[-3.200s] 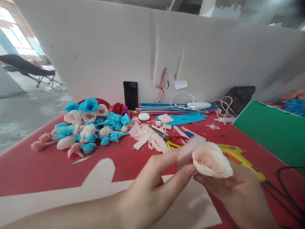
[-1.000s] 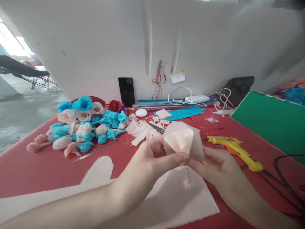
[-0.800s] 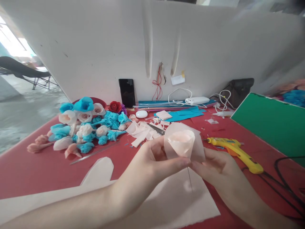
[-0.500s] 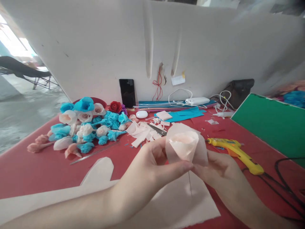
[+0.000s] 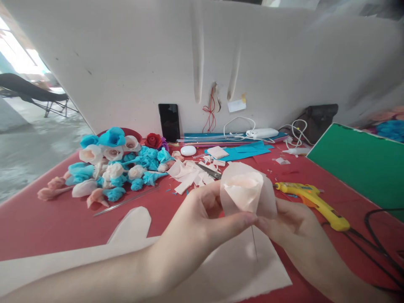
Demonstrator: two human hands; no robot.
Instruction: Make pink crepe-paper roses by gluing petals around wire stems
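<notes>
Between my two hands is a pale pink paper flower (image 5: pixel 244 193), cone-shaped, with a wider petal standing behind it and a thin wire stem (image 5: pixel 255 246) hanging below. My left hand (image 5: pixel 211 214) pinches its base from the left, thumb in front and fingers behind the petal. From the other side my right hand (image 5: pixel 288 225) closes on the same base, its thumb tip meeting the left thumb; its other fingers are partly hidden behind the paper. Underneath lies a large pale paper sheet (image 5: pixel 246 273), and a cut petal piece (image 5: pixel 134 223) rests left of my wrist.
Right of my hand lies a yellow glue gun (image 5: pixel 315 200) with its cord, beside a green board (image 5: pixel 362 164). Scissors (image 5: pixel 210 170) sit among paper scraps (image 5: pixel 189 174). Blue and pink paper flowers (image 5: pixel 120 164) pile up at left; a phone (image 5: pixel 169 122) leans on the wall.
The lower end of the wire stem has swung slightly to the right. Both hands keep their pinch on the flower's base, almost unmoved.
</notes>
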